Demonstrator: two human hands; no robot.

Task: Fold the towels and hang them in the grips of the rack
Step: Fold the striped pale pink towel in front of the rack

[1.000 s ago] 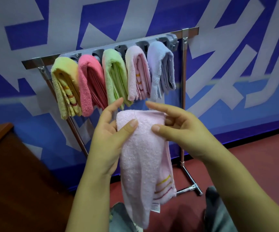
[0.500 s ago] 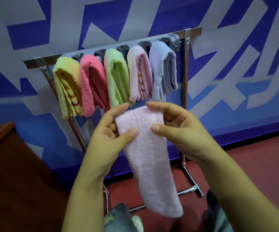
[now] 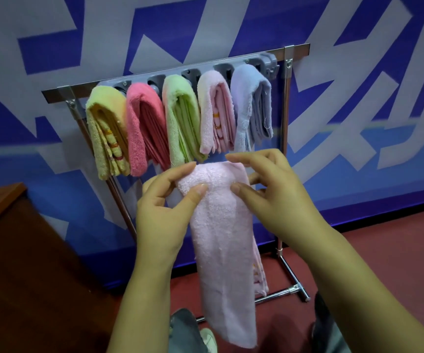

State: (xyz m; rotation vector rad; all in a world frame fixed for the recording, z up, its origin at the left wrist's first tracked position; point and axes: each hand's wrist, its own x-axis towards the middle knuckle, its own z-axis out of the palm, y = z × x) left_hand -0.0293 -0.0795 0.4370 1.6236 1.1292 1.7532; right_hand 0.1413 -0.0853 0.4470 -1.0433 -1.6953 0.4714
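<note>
A pale pink towel (image 3: 221, 240), folded into a long narrow strip, hangs down in front of me. My left hand (image 3: 165, 207) pinches its top left corner and my right hand (image 3: 269, 197) pinches its top right corner. Behind it stands a metal rack (image 3: 286, 103) with a grey row of grips (image 3: 264, 63) along its top bar. Folded towels hang from the grips: yellow (image 3: 106, 133), deep pink (image 3: 142, 128), green (image 3: 182, 118), light pink (image 3: 216, 113) and lavender (image 3: 251, 105). The rightmost grip holds no towel.
A blue and white patterned wall (image 3: 358, 98) runs close behind the rack. A brown wooden table (image 3: 9, 263) sits at the lower left. The rack's chrome foot (image 3: 294, 291) rests on the red floor (image 3: 384, 250). My shoe (image 3: 208, 340) shows at the bottom.
The pink towel has been narrowed into a tighter strip and its lower end hangs straighter. Both hands keep their pinch on the top edge, thumbs closer together.
</note>
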